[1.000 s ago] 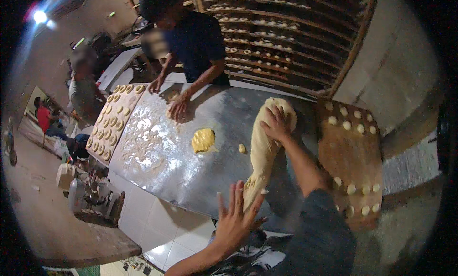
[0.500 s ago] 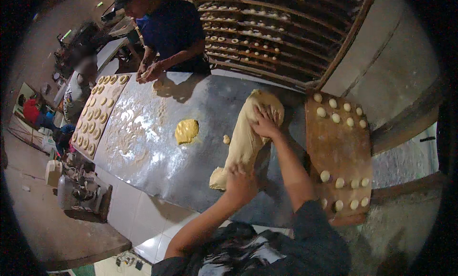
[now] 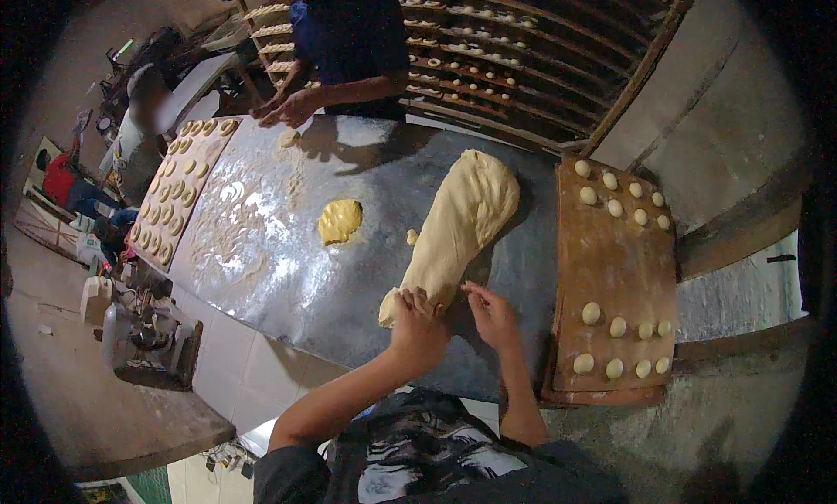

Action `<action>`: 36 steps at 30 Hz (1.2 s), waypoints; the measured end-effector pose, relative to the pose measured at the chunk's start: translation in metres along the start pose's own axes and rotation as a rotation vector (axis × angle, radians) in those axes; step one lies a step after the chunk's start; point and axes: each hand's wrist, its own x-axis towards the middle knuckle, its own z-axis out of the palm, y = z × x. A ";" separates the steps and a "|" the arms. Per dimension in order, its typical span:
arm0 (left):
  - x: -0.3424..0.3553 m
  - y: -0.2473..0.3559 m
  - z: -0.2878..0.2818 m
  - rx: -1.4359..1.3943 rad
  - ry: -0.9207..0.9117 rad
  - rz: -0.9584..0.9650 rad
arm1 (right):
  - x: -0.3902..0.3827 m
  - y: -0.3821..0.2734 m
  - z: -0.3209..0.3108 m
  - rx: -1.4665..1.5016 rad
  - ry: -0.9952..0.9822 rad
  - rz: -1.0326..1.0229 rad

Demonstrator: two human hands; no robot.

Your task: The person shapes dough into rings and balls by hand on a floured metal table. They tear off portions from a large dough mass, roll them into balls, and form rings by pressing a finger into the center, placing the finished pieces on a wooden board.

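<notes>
Dough roll [image 3: 466,216], long and pale, lies slantwise on the metal-topped desk [image 3: 366,286], its broad rounded end on the far side and its narrow end close to the wearer. The left hand [image 3: 419,332] is on that narrow end, its grip pressed together with the fingers bent over the dough, and a short tip of it shows past the knuckles. The right hand [image 3: 493,316] is just beside the roll's right edge, its grip loosely spread and holding nothing; whether a fingertip touches the dough, I cannot tell. A small dough scrap [image 3: 411,237] sits just left of the roll, and a soft yellow lump [image 3: 339,221] lies farther left, near the middle of the desk. At the right end, a brown board [image 3: 615,260] carries dough balls [image 3: 591,313] in two groups, one far and one near. At the left end, a pale board [image 3: 212,146] holds rows of ring-shaped pieces [image 3: 177,190]. Across the desk, a co-worker's hands [image 3: 292,110] are close together above the tabletop, before a wooden rack [image 3: 643,68] with more dough pieces on its shelves.
</notes>
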 end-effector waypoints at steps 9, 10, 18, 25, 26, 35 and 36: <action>-0.012 -0.086 0.022 -0.790 0.057 0.211 | -0.001 0.000 0.026 -0.711 -0.167 -0.583; -0.017 -0.099 0.019 -0.988 0.043 0.208 | 0.002 -0.008 0.023 -0.750 -0.118 -0.603; -0.009 -0.090 -0.007 -0.890 0.042 0.659 | 0.011 -0.045 0.068 0.015 0.109 -0.764; -0.073 -0.136 0.037 -2.129 0.067 0.859 | 0.014 -0.008 -0.007 -0.619 0.043 -0.869; -0.078 -0.160 0.043 -2.492 0.259 0.953 | 0.018 -0.006 -0.014 -0.681 0.120 -0.762; -0.082 -0.234 0.100 -2.273 -0.079 0.286 | 0.039 -0.115 0.092 -1.341 -0.027 0.210; -0.067 -0.223 0.100 -2.328 -0.131 0.269 | 0.038 -0.115 0.106 -1.137 0.070 0.053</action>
